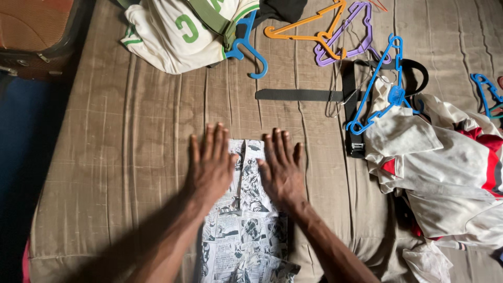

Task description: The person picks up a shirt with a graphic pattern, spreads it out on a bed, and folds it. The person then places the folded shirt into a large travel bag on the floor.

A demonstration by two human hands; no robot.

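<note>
**A:** What are the hands doing?

**B:** Both lie flat, palms down, on a folded black-and-white comic-print garment (pixel 246 220) in the middle of a tan bedsheet (pixel 131 147). The left hand (pixel 211 165) has its fingers (pixel 209 137) stretched out straight and slightly fanned, with small gaps between them. The right hand (pixel 283 167) is the same — fingers extended, a little apart, thumb angled inward toward the other hand. Neither pinches or grips anything; they press down.

**A:** And the garment, where does it sit against them?

**B:** Under both palms. A narrow strip of it shows between the two thumbs and reaches up level with the fingertips; the wider part runs back beneath the wrists and forearms toward the person.

**A:** What lies past the fingertips?

**B:** Well beyond the right fingertips, a black strap (pixel 301 95) lies flat across the sheet. Farther out from the left fingertips sits a white garment with green lettering (pixel 173 36), with a blue hanger (pixel 250 50) touching its edge. Past that, an orange hanger (pixel 309 26) and a purple hanger (pixel 348 31) overlap.

**A:** And off to the side?

**B:** Outward from the right hand's little finger — a heap of white and red clothes (pixel 445 167), with another blue hanger (pixel 382 86) resting on its top end.
</note>
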